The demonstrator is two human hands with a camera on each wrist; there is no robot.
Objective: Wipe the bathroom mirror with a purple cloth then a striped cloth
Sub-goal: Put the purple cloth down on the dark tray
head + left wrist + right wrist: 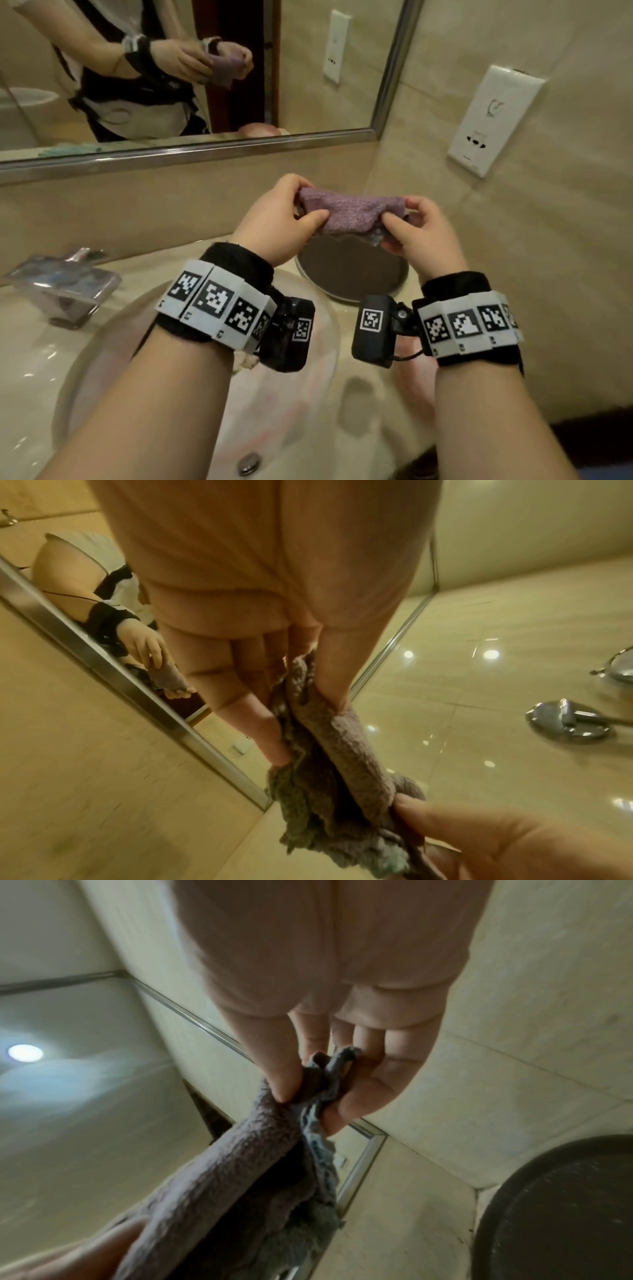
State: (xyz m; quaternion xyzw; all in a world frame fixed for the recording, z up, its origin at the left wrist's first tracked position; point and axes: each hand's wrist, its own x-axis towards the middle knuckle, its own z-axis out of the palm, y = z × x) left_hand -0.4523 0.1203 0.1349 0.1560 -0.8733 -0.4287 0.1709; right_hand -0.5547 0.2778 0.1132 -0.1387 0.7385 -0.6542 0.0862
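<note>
The purple cloth (pixel 352 214) is bunched and stretched between both hands, held above the counter just below the mirror (pixel 171 68). My left hand (pixel 301 209) pinches its left end between thumb and fingers. My right hand (pixel 400 219) pinches the right end. In the left wrist view the left hand (pixel 301 723) grips the fuzzy purple cloth (pixel 329 764) beside the mirror's metal frame (pixel 137 691). In the right wrist view the right hand (pixel 308 1096) pinches a folded corner of the cloth (pixel 222 1177). I cannot make out a striped cloth for certain.
A round brown tray (pixel 352 270) lies on the counter under the hands. A chrome faucet (pixel 65 287) stands at the left over the white basin (pixel 102 359). A wall socket (pixel 493 120) is on the right wall. Something pale with faint pink lines lies blurred by the basin's right rim (pixel 291 383).
</note>
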